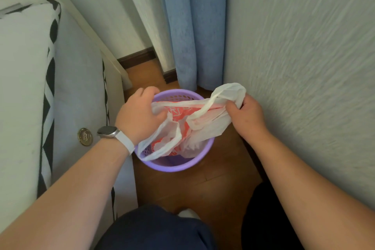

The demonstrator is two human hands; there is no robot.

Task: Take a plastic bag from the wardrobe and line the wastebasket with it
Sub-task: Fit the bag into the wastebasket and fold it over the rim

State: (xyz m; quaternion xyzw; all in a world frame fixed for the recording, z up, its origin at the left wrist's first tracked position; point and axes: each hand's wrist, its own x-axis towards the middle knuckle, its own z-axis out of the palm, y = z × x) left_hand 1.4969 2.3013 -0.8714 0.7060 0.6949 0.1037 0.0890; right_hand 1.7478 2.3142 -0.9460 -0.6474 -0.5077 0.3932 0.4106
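Plastic bag [183,128] out of the wardrobe and over the wastebasket [172,163], lining about half done.

Left hand [140,115] is clenched on the bag mouth at the basket's far-left rim; right hand [246,116] grasps the other side and a handle, outside the right rim. Bag body sags crumpled inside. Left to do, I'd say: spread the mouth, fold it over the rim all round.
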